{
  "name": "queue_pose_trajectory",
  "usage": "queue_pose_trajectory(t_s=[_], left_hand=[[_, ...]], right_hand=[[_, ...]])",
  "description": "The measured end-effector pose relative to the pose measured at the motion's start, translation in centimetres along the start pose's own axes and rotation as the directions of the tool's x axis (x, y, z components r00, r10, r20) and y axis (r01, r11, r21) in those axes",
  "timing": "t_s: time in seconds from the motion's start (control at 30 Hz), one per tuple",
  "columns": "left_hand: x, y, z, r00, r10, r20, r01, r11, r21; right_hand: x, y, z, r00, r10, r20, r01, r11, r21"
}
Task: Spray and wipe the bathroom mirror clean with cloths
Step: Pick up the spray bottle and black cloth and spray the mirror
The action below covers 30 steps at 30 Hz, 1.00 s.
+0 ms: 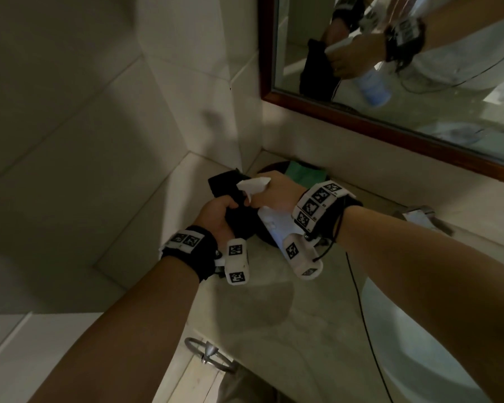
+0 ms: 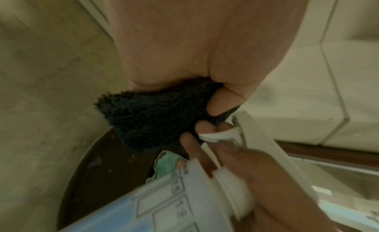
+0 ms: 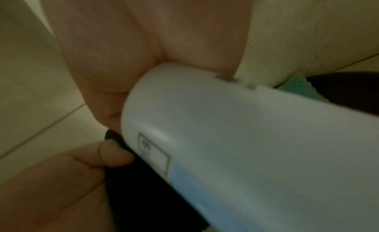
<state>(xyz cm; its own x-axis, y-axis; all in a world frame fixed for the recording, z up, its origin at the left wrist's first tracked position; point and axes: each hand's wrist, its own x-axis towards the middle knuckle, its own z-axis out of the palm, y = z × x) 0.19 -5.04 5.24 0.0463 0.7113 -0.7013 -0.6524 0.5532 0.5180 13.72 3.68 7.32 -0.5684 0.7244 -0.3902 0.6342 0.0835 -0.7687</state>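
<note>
Head view showed my left hand [image 1: 216, 216] curled round a black cloth [image 1: 230, 196], bunched in my fist above the corner of the desk [image 1: 274, 309]. My right hand [image 1: 280, 193] gripped the neck of a white spray bottle [image 1: 271, 222], fingers on its trigger, the nozzle pointing left just over the black cloth. The bottle's body slanted down towards me. Behind both hands a green cloth [image 1: 303, 173] lay on a dark round tray [image 1: 266, 170] against the wall. The mirror [image 1: 419, 68], in its dark wooden frame, hung up to the right, reflecting my hands, the cloth and the bottle.
</note>
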Motion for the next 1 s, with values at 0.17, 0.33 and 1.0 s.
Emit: queue_pose_trajectory(t_s=[0.17,0.33,1.0], left_hand=[[-0.2,0.2,0.3,1.0,0.007,0.01,-0.007,0.999,0.033],[-0.5,0.5,0.0,0.999,0.007,-0.046,-0.002,0.993,0.115],[-0.3,1.5,0.3,0.992,0.043,-0.117,-0.032,0.995,0.098]], right_hand=[[-0.1,0.2,0.9,0.997,0.049,-0.06,-0.047,0.998,0.031],[-0.2,0.1,0.9,0.994,0.054,-0.09,-0.05,0.997,0.051],[-0.5,2.2,-2.6,0.98,0.177,-0.095,-0.158,0.971,0.182]])
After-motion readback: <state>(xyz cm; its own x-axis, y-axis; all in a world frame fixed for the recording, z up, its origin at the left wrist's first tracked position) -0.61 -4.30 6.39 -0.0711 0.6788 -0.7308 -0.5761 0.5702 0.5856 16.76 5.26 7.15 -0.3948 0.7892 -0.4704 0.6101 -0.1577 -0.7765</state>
